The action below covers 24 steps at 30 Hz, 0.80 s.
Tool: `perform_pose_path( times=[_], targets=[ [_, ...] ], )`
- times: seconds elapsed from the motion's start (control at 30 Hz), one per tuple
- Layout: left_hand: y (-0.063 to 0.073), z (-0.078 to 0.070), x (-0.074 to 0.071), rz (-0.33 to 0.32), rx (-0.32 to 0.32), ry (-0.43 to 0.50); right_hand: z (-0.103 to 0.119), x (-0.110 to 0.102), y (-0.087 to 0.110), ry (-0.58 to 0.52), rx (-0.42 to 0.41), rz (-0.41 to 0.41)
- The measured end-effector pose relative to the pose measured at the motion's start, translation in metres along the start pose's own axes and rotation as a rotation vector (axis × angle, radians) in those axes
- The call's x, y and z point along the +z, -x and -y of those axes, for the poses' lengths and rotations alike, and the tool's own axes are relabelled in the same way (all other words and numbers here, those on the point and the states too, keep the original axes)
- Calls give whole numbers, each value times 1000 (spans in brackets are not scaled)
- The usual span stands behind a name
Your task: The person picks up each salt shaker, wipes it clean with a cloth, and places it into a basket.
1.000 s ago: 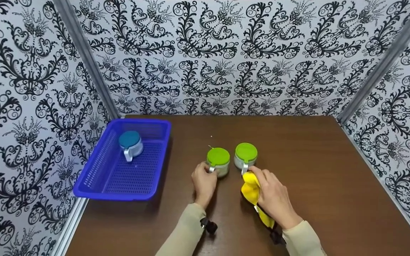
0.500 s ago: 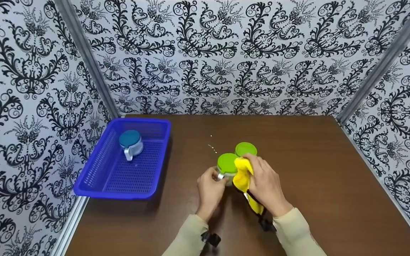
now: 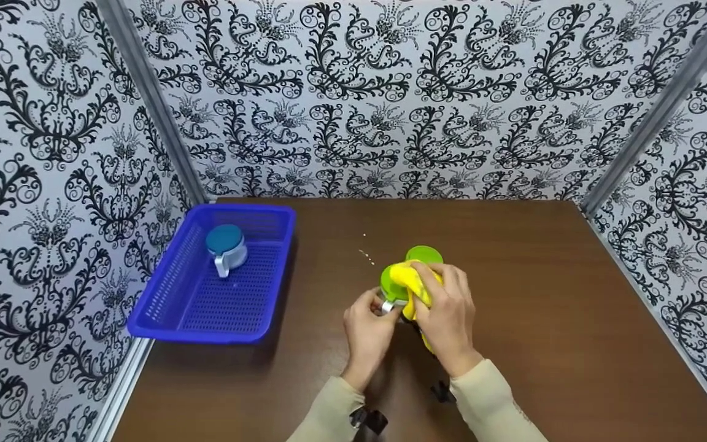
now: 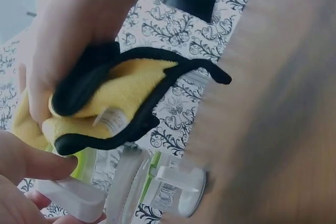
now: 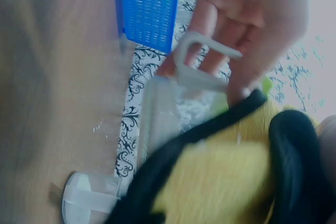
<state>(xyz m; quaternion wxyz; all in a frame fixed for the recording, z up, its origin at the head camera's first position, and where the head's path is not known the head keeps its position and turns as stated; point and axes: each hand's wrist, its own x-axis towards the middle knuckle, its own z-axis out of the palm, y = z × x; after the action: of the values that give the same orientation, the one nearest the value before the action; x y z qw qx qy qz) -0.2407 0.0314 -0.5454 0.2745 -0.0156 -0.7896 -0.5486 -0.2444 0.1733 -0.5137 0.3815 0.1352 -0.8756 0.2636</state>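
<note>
Left hand (image 3: 367,331) pinches jar (image 3: 391,290) by handle (image 3: 388,306); right hand (image 3: 450,316) grips cloth (image 3: 407,277) at jar's three o'clock. Likely wiping; next rub needs steady jar.

Forearms converging from the lower part of the head view, clad in a pale left sleeve (image 3: 329,412) and right sleeve (image 3: 493,402); hands just beside each other. The left hand (image 3: 367,337) pinches, thumb (image 4: 44,165) opposed to bent fingers (image 5: 205,19). The right hand (image 3: 450,316), its back uppermost, grips with fingers curled forward. Both wrists emerge bare from the cuffs.
</note>
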Motion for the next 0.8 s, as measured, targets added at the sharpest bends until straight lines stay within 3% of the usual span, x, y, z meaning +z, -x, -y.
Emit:
perform_pose_path(
  times=[0.23,0.43,0.63,0.8],
  targets=[
    [-3,-1,-6,-23,-58,20,10,4,6,56,4,50],
    [-9,-2,-11,-24,-97,28,13,5,8,-1,-68,-44],
    [-14,-4,-20,-50,-72,42,13,9,14,-65,-200,-149],
    [-18,-6,-26,-64,-97,64,10,14,25,-92,-262,-181]
  ],
)
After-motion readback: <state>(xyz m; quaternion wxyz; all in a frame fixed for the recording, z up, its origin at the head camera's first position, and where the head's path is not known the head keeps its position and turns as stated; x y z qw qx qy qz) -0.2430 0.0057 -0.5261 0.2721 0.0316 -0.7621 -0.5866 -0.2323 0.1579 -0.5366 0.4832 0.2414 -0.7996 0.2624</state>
